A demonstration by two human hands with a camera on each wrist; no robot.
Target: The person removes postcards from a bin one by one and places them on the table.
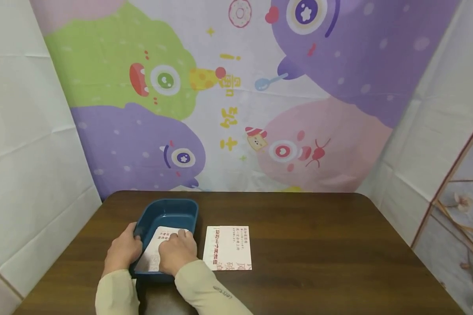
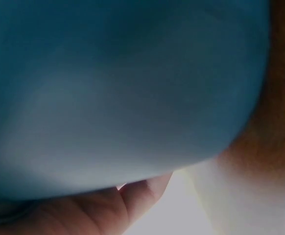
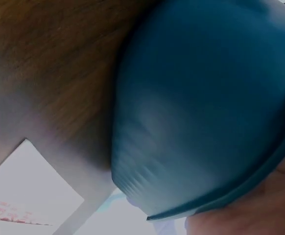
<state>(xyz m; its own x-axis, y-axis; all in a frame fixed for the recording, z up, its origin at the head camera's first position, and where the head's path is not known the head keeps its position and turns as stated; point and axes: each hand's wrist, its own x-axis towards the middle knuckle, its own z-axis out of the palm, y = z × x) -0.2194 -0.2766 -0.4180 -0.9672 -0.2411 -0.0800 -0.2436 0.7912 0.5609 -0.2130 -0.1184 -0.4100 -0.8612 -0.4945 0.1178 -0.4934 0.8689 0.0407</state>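
Note:
A deep blue plastic tray point(image 1: 177, 205) lies on the table with white cards point(image 1: 151, 256) printed in red inside its near half. My left hand point(image 1: 122, 250) grips the tray's left rim, its fingertips bent over the edge. Inside the tray, my right hand point(image 1: 178, 252) has its fingers curled at the right side of the cards and holds them; its fingertips are partly hidden. More white cards point(image 1: 228, 247) with red print lie flat on the table just right of the tray. Both wrist views mostly show the tray's outer wall point(image 2: 118, 98).
The dark brown wooden table point(image 1: 319, 249) has rounded far corners. Behind it hangs a cloth point(image 1: 236, 175) with cartoon monsters, and pale sheets point(image 1: 27, 144) close off the left and right sides.

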